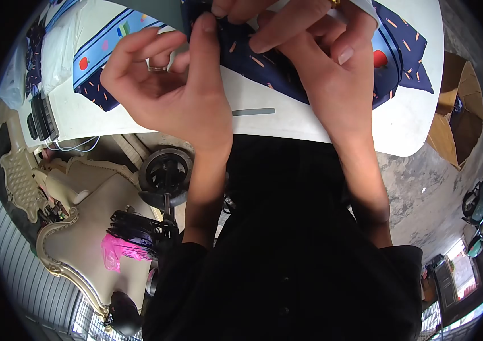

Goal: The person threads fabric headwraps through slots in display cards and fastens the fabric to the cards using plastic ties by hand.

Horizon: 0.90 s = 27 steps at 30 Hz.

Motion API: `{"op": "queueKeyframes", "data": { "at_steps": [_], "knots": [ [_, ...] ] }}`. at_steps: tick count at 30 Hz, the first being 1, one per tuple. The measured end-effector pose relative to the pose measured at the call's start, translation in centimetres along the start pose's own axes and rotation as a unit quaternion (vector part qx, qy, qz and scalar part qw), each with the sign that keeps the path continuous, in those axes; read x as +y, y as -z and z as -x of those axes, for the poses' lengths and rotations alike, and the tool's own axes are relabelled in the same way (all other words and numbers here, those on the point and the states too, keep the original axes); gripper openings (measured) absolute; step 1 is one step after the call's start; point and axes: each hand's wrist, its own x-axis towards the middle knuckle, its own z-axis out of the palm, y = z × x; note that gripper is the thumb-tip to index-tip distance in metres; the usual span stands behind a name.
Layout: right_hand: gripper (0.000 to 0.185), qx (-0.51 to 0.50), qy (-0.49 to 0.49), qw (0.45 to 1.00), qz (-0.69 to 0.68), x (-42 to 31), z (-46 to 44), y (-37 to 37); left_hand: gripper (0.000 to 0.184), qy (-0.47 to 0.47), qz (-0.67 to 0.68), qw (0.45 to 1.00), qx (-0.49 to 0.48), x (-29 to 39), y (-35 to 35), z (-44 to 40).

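Note:
A navy fabric piece (270,71) printed with small pencils lies across the table in front of me. My left hand (179,85), with a ring on one finger, has its thumb up against the fabric's left edge, the other fingers curled. My right hand (332,85) is closed at the fabric's upper right part, its fingertips partly hidden. Another person's hand (292,25) reaches in from the top, fingers over the fabric and my right hand. A grey-green flat piece (159,8) is at the top. Below the fabric lies a thin grey strip (254,112).
Light-blue fabric with apples (96,57) lies left on the white table (287,122). A black device with cables (42,116) sits at the left edge. A cardboard box (457,113) stands right. A wheel (166,170) and a cream padded chair (99,221) are below left.

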Motion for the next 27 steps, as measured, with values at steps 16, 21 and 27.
{"op": "queueKeyframes", "data": {
  "at_steps": [16,21,27],
  "knots": [
    [0.019,0.032,-0.173,0.979,0.103,-2.2,0.3,-0.7,0.035,0.038,0.031,0.999,0.003,0.3,-0.1,0.1],
    [0.021,-0.035,-0.210,0.967,0.140,-2.9,-0.1,0.0,0.040,0.044,0.018,0.998,-0.032,0.0,0.6,0.1],
    [0.016,-0.027,-0.203,0.972,0.118,-2.7,0.4,-0.1,0.037,0.052,0.026,0.998,-0.012,0.2,0.3,0.2]
  ]
}}
